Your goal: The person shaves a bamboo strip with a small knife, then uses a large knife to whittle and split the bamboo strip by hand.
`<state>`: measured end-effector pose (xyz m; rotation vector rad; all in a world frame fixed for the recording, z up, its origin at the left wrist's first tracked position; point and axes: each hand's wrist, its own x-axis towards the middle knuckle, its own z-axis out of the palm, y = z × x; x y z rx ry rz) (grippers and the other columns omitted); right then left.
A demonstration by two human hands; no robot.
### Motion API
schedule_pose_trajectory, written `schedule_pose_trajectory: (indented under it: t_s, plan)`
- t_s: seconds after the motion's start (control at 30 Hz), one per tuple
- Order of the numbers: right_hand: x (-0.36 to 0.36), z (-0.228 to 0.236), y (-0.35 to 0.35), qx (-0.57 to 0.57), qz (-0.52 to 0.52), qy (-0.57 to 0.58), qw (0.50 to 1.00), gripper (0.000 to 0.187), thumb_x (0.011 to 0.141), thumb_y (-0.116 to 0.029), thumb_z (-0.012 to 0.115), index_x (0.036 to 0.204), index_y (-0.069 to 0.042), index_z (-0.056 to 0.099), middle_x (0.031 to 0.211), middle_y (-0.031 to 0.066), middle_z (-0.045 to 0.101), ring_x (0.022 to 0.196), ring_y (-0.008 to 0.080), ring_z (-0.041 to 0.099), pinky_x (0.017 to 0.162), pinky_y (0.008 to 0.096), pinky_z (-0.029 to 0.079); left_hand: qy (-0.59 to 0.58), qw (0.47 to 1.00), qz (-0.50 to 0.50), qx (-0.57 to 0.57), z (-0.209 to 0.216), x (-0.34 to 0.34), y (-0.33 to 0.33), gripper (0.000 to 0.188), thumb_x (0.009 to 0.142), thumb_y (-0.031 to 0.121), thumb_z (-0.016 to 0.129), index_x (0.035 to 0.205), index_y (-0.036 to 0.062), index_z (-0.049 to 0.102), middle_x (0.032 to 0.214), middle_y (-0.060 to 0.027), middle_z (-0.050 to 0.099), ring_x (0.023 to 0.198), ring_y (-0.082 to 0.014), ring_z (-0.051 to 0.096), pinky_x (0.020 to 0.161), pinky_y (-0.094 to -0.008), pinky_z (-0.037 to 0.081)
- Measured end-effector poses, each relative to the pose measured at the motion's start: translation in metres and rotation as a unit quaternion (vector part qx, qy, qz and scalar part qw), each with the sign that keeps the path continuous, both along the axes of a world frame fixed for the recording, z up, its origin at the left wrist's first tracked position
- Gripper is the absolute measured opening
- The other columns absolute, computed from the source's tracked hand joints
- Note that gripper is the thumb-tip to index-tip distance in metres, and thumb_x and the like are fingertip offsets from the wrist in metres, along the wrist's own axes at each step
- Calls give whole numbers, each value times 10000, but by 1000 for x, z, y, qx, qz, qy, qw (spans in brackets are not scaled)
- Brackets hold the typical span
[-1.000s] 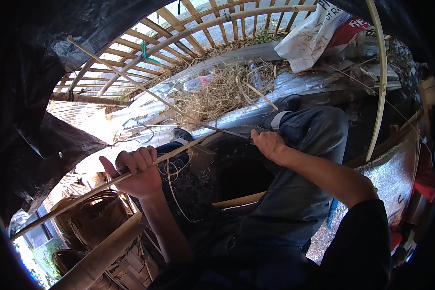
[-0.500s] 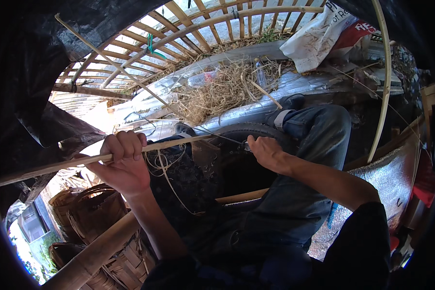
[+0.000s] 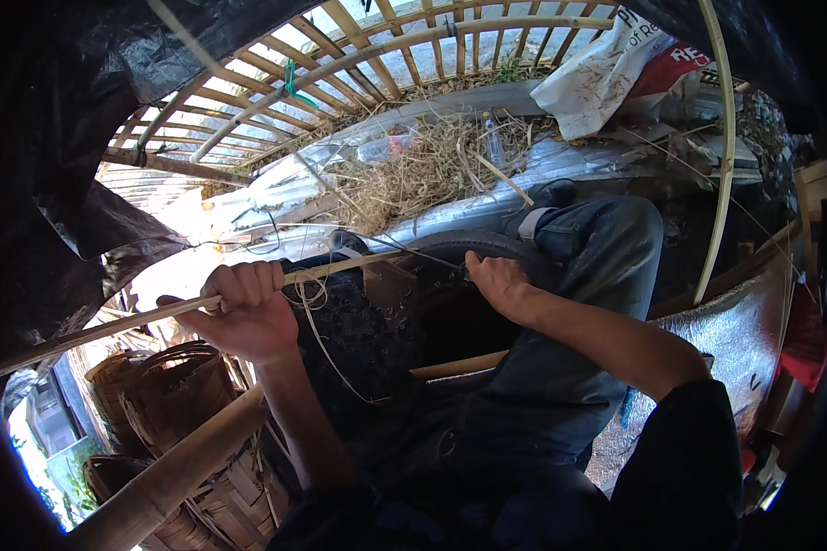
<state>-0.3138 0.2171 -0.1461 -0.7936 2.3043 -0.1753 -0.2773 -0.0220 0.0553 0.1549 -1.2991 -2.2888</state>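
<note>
Your left hand [image 3: 253, 312] has its fingers clenched around a bamboo strip [image 3: 349, 265], which slants upward across your left leg, with curly shavings [image 3: 312, 296] hanging just beside that fist. Your right hand [image 3: 498, 283] has its fingers curled on the end of a thin dark tool [image 3: 443, 262], near the strip's far end. Past the straw [image 3: 423, 170], a white and red sack [image 3: 583, 90] bears large printed letters, dark on white, pale on red, only partly showing.

A long pale strip [image 3: 349, 266] is held aslant, curls [image 3: 316, 298] dangling beneath; a slender dark tool [image 3: 435, 259] is angled near its right end.
</note>
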Motion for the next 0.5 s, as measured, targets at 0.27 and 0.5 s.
schedule_pose_trajectory:
  t_s: [0.27, 0.5]
  plan:
    - [2, -43, 7, 31, 5, 4, 999, 169, 866, -74, 514, 1024, -53, 456, 875, 163, 667, 817, 306, 674, 661, 394, 557, 12, 1000, 0, 2, -1, -2, 2, 651, 865, 722, 204, 543, 156, 229, 468, 44, 160, 472, -102, 91, 484, -280, 124]
    - [-23, -16, 11, -13, -82, -237, 968, 387, 744, -97, 576, 1093, 32, 469, 1012, 267, 604, 1012, 378, 584, 849, 424, 483, 8, 999, -27, -17, -2, 3, -16, 639, 873, 708, 231, 556, 153, 214, 489, 42, 160, 487, -101, 101, 495, -276, 132]
